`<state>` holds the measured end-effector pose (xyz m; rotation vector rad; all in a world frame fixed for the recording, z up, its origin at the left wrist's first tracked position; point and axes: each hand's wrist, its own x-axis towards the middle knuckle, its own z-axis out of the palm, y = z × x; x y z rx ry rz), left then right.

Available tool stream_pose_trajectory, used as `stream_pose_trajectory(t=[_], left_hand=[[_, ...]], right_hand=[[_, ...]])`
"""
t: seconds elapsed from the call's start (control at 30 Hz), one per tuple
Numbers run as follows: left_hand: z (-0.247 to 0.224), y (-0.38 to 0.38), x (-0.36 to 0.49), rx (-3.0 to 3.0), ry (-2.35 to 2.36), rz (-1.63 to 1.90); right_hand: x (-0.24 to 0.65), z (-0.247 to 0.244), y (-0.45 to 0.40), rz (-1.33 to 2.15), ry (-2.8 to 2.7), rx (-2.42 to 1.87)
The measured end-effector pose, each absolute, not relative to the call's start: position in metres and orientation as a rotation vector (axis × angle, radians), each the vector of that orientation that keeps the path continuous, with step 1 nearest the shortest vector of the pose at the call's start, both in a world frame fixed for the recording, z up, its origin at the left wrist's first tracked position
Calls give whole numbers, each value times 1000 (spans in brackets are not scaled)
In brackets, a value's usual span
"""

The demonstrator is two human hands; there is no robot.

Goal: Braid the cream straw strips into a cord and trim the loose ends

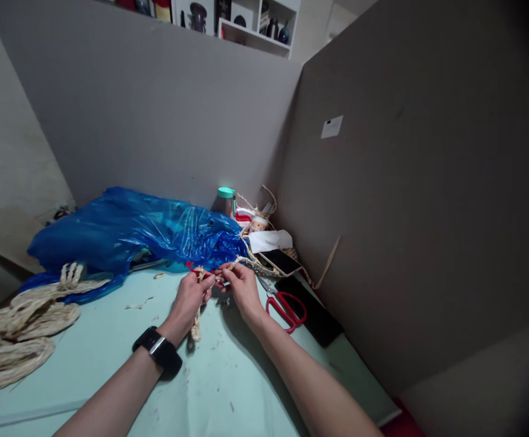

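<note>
A pale braid of dried plant fibre (196, 326) hangs beneath my left hand (192, 294), whose fingers pinch its upper end. My right hand (242, 290) is closed just beside it, thumb and finger on a thin strand of the same fibre (236, 261). Between the hands the fingertips nearly meet, and the exact crossing of the strands is hidden. A thin red piece (190, 266), too small to name, shows at the left fingertips. Red-handled scissors (287, 311) lie right of my right hand.
A blue plastic bag (123, 227) spreads along the back. Bundles of dried fibre (32, 321) lie at the left. At the back right are a green-lidded jar (225, 197), a phone (280, 261) and a white paper (270, 241). A black flat object (314, 315) lies by the grey partition (405, 212).
</note>
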<state>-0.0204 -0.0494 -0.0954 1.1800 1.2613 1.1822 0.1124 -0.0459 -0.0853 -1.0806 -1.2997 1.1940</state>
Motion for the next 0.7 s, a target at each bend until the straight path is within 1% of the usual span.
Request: stream_pose_trajectory(t=[0.3,0.53,0.7], left_hand=[[-92,-54,-18,1054,1331,1185],[-90,-48,-25,1012,1285,1077],[-93,-37,-34,973,1321,1049]], right_hand=[[114,-95,-42,1153,-1252,-1052],[120,-99,-38,1030,-1398,-1103],[115,-88,-47,911,-1567,-1117]])
